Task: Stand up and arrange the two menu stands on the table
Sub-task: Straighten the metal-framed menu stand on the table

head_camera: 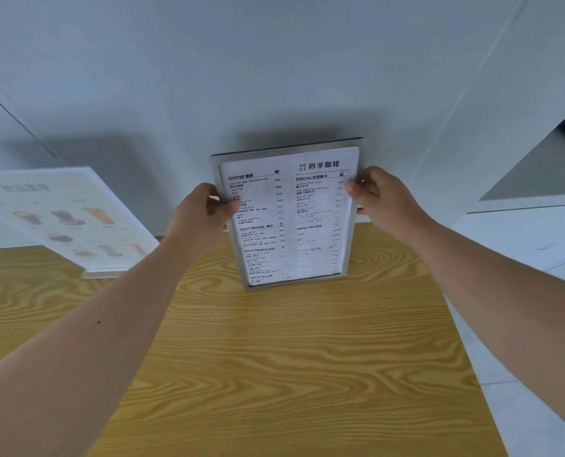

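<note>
A clear acrylic menu stand with a black-and-white coffee menu [287,219] stands upright near the far edge of the wooden table [274,357], its base resting on the wood. My left hand [201,212] grips its left edge and my right hand [383,199] grips its right edge, thumbs on the front face. A second menu stand with a colour drinks menu [60,222] stands at the far left, leaning back, untouched by either hand.
A pale wall [274,77] rises directly behind the table's far edge. A white counter or shelf [522,225] sits to the right of the table, with light floor below it. The near half of the wooden table holds only my forearms above it.
</note>
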